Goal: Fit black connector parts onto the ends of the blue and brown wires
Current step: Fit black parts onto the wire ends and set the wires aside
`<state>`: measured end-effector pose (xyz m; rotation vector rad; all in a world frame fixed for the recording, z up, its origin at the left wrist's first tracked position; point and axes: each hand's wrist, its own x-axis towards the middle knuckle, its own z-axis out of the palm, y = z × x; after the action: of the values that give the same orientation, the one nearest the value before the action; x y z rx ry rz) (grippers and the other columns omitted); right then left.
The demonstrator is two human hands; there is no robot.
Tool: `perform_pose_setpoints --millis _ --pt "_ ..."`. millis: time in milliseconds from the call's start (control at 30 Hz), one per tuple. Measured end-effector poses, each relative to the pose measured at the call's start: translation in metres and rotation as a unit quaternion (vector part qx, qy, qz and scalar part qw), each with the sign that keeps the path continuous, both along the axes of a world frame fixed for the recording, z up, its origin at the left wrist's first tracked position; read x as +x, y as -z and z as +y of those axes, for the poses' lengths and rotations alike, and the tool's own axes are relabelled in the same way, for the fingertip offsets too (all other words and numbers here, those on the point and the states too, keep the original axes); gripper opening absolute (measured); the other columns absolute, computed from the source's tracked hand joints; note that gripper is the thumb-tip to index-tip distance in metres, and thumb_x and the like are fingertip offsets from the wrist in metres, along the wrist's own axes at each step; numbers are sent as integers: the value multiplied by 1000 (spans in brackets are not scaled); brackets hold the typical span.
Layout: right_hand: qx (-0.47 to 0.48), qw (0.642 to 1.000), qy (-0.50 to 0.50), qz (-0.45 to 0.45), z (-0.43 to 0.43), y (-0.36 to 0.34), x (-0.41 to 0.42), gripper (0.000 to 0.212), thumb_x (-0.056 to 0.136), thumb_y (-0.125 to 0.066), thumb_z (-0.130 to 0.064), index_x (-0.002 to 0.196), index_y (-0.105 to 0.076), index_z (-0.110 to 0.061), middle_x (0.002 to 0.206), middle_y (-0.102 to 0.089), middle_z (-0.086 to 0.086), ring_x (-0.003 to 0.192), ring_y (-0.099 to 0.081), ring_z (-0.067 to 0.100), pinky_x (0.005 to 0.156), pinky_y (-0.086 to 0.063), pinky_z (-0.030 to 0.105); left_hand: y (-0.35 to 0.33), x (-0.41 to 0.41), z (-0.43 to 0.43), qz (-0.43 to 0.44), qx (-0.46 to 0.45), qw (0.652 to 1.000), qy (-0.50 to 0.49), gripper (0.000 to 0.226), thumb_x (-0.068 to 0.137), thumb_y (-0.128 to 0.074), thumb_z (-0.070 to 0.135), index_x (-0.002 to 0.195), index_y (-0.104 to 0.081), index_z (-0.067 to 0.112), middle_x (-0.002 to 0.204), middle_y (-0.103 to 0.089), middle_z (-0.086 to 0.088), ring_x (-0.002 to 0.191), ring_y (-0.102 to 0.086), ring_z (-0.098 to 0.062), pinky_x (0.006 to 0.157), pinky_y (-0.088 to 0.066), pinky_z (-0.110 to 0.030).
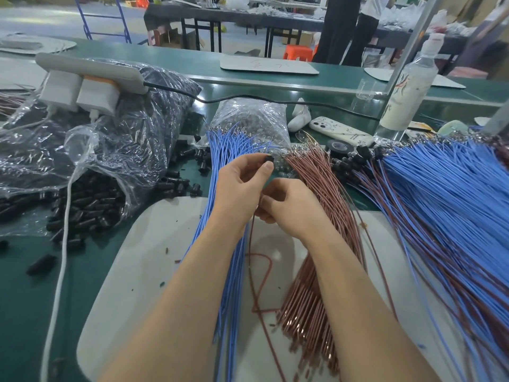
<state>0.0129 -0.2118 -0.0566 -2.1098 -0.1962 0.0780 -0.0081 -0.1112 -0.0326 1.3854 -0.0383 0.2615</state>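
Observation:
My left hand pinches a small black connector between thumb and fingertips, raised above the wire bundles. Just below and to the right, my right hand has its fingers curled round a single brown wire that trails down over the white board. A bundle of blue wires lies left of my hands and a bundle of brown wires lies to their right. Loose black connectors spill from a clear plastic bag at the left.
A large heap of blue and brown wires with connectors on them fills the right side. A white board lies under my arms. A power strip, phone, tape roll and bottle sit behind.

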Motion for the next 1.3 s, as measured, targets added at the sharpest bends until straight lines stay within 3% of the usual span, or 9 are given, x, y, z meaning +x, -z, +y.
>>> perform_pose_setpoints --millis 133,267,400,500,567,733,900,1000,1300 --pt "-11 1000 -15 5 1 1 1 15 85 -59 -12 71 -62 -19 62 -69 0 58 -63 11 73 -56 40 6 4 3 -3 17 1000 -16 22 91 -53 -1 78 -60 15 55 -58 22 51 -54 15 55 -42 -1" --pt "-3 1000 -21 20 -2 0 2 20 90 -60 -16 71 -63 -20 65 -69 0 54 -63 10 70 -55 35 14 15 10 22 48 998 -43 12 92 -57 6 96 -67 12 75 -61 12 62 -57 9 67 -46 -8" --pt "-56 987 131 -75 -24 -5 9 15 93 -57 -19 89 -71 -16 79 -71 -2 70 -64 11 70 -48 26 20 22 15 11 78 994 -82 16 91 -60 11 92 -65 26 84 -66 13 76 -59 2 77 -47 -12" --pt "-104 966 215 -101 -36 -6 10 16 92 -55 -14 95 -71 -19 93 -71 1 85 -60 15 74 -40 21 22 23 16 -6 138 985 -105 18 91 -61 16 92 -65 33 84 -64 21 70 -53 4 73 -46 -11" --pt "-128 965 204 -99 -33 -4 10 19 90 -54 -12 96 -70 -19 97 -70 2 90 -60 17 76 -40 22 23 23 16 -17 161 980 -114 17 91 -60 15 94 -64 32 82 -63 21 63 -52 6 69 -46 -10" --pt "-171 966 146 -124 -20 2 10 22 91 -53 -13 104 -70 -16 109 -68 4 104 -58 23 90 -44 29 22 23 12 -22 146 984 -95 23 90 -56 3 91 -59 26 86 -65 11 84 -67 -12 77 -52 -20" --pt "-266 953 106 -102 -12 6 15 26 94 -52 -17 114 -67 -23 119 -58 5 112 -48 28 93 -40 34 26 24 11 -21 142 986 -79 28 85 -55 -4 86 -58 23 86 -68 5 84 -67 -10 78 -52 -19" --pt "-302 946 85 -84 -11 5 17 36 93 -48 -9 117 -66 -27 122 -55 5 113 -44 30 93 -39 35 27 24 10 -33 143 987 -68 28 84 -57 -7 84 -58 22 85 -68 5 80 -66 -5 76 -50 -16" --pt "-255 950 124 -126 -11 11 21 29 90 -47 -6 109 -65 -19 113 -61 8 108 -52 28 91 -41 37 28 24 9 -36 147 987 -56 31 84 -55 -8 83 -58 23 89 -69 2 85 -66 -10 81 -51 -21"
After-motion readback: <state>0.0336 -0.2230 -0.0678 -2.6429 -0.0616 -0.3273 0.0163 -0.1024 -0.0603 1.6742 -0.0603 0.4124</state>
